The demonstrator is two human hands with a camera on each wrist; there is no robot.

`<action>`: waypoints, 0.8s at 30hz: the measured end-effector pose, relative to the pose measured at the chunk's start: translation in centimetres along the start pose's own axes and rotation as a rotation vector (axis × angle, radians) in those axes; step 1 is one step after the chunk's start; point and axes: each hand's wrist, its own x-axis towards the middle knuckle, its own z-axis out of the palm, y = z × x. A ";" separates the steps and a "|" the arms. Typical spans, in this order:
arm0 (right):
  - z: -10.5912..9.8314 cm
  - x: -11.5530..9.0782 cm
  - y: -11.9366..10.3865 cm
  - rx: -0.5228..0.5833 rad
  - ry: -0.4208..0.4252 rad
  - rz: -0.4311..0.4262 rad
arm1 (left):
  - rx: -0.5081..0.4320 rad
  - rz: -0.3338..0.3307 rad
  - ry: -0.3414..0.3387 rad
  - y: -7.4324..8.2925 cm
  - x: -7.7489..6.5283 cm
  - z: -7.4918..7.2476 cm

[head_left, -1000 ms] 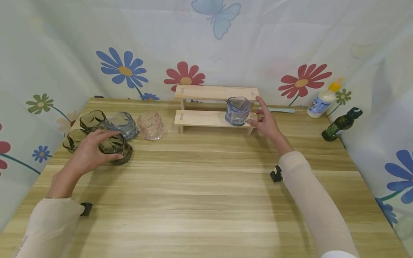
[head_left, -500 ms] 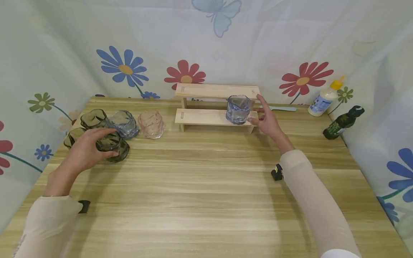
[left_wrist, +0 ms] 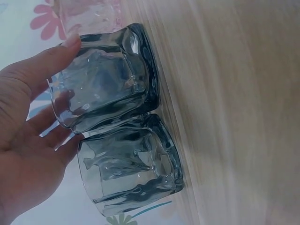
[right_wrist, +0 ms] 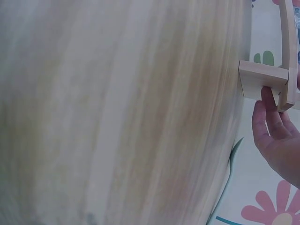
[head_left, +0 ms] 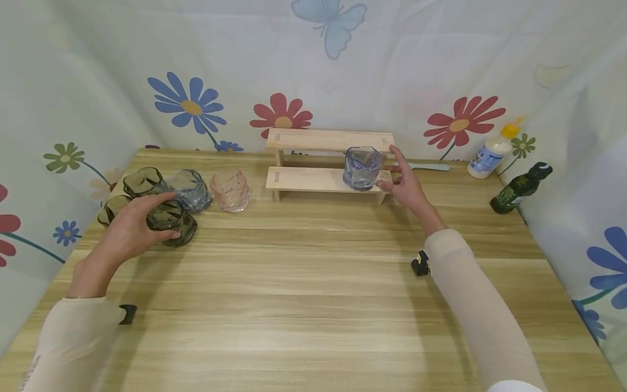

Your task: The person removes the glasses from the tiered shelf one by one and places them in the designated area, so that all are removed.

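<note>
At the left of the table, my left hand (head_left: 128,226) holds a smoky green drinking glass (head_left: 185,228) near its rim, thumb on one side and fingers on the other. The left wrist view has this glass (left_wrist: 101,89) upright, its base at the tabletop, beside a second smoky glass (left_wrist: 133,168). My right hand (head_left: 405,186) grips the right end of a two-tier wooden shelf (head_left: 303,178). Its fingers (right_wrist: 269,105) reach beneath the lower board by the leg in the right wrist view. A bluish glass (head_left: 361,170) stands on the lower tier, close to the right thumb.
Two more smoky glasses (head_left: 142,182) stand around the left hand, with a blue-grey glass (head_left: 191,190) and a pink glass (head_left: 230,190) to their right. Right of the shelf lie a pale blue-handled utensil (head_left: 426,166), a yellow-capped bottle (head_left: 486,155) and a dark green bottle (head_left: 519,188).
My left hand has shifted slightly left with the smoky glass, then stayed there over the last half second. My right hand, the shelf and the bluish glass stay in place.
</note>
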 end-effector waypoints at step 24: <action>-0.3 -0.2 -1.0 0.002 -0.022 0.022 | -0.003 -0.032 0.021 -0.3 0.6 0.2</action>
